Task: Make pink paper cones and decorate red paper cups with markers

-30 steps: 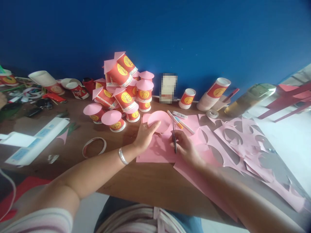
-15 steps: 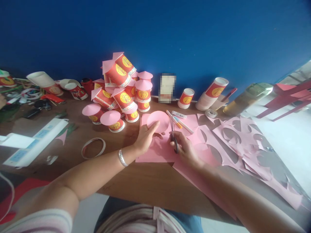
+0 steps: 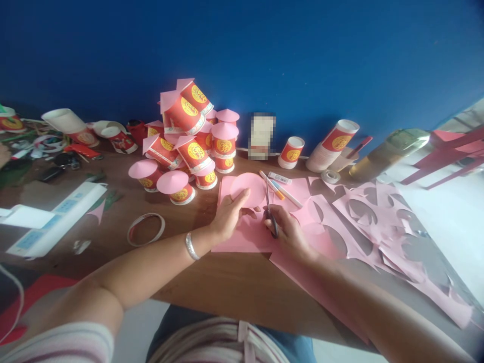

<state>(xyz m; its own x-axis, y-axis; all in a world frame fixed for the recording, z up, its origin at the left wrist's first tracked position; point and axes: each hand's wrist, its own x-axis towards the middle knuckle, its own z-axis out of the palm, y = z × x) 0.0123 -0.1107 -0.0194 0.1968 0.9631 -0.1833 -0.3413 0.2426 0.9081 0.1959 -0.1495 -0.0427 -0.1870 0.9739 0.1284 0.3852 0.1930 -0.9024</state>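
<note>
My left hand (image 3: pixel 230 214) pinches a round pink paper disc (image 3: pixel 249 187), with the thumb on top and the other fingers beneath. Close by on the right, my right hand (image 3: pixel 285 227) grips dark-handled scissors (image 3: pixel 271 222), their blades pointing away from me beside the disc's right edge. Whether the blades touch the paper I cannot tell. Under both hands lie pink paper sheets (image 3: pixel 238 242). Two pens (image 3: pixel 289 194) and a small white box-like piece (image 3: pixel 280 178) rest on the paper just beyond the scissors.
Red paper cups with pink cone tops (image 3: pixel 191 156) are piled at the back left. Pink offcuts (image 3: pixel 363 217) spread over the right side. A tape roll (image 3: pixel 330 176), stacked cups (image 3: pixel 333 143) and a bottle (image 3: pixel 389 154) stand behind. Left are a paper ring (image 3: pixel 162 227) and a power strip (image 3: pixel 56 222).
The view has shifted very slightly. Both hands, the disc and the scissors keep almost the same places, with the disc turned or tilted only a little.
</note>
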